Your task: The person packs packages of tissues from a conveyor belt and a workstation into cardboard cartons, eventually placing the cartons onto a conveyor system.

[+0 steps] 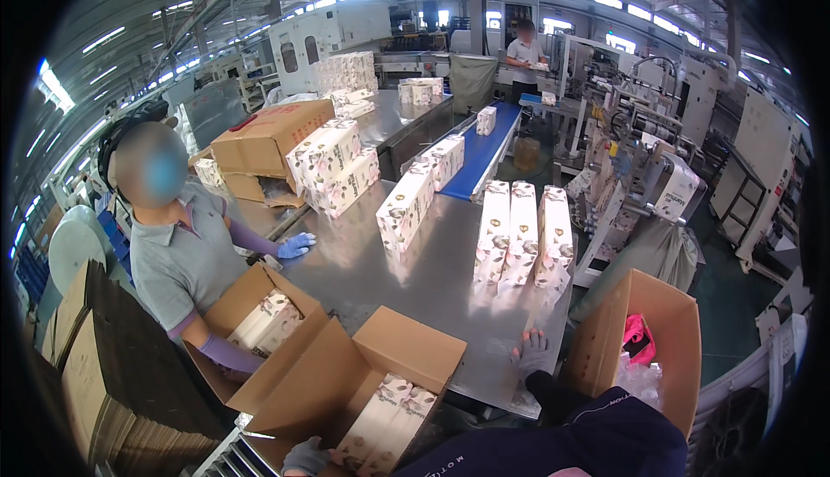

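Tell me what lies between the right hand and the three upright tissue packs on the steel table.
Head view: only bare steel table separates the right hand, flat near the table edge, from the three upright tissue packs. Nothing else sits in that stretch.

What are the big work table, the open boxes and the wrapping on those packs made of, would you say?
The table looks like bare metal, probably stainless steel: grey, smooth, mirroring the packs on it. The box by the left hand looks like brown corrugated cardboard, matt, with folded flaps. The pack wrapping seems a thin glossy plastic film, white with a printed pattern. The right hand wears a grey, seemingly knitted glove.
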{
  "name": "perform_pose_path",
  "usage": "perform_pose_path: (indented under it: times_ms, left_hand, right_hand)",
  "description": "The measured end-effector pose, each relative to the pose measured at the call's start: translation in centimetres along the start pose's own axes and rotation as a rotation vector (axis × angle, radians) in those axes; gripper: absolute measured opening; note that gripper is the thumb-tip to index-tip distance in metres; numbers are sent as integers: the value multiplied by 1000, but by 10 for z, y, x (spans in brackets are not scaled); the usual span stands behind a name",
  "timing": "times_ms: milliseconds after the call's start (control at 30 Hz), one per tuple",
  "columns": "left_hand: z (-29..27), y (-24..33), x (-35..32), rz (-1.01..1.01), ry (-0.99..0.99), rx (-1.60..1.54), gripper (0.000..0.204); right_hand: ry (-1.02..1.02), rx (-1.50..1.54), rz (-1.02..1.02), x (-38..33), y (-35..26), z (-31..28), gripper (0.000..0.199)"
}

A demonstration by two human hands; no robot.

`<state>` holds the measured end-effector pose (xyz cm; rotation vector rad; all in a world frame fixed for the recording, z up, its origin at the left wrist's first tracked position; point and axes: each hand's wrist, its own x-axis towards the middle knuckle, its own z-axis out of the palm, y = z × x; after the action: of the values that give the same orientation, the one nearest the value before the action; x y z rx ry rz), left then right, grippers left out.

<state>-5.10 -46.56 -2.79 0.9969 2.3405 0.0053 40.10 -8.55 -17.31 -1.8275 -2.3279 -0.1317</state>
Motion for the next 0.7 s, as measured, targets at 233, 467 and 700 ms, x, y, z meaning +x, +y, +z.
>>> perform_pose_path:
  times_ms: [233, 467, 700]
  left_hand:
    - [0, 1, -4, 58, -11, -151, 61]
    - [-4, 8, -7, 20, 9, -106, 63]
    - [-1, 10, -9, 46, 10, -134, 62]
  right_hand:
    - [23, 30, -15, 2, 2, 2, 67]
    - [31, 13, 3, 2, 5, 3, 67]
    - [69, 43, -26, -2, 0, -4, 66]
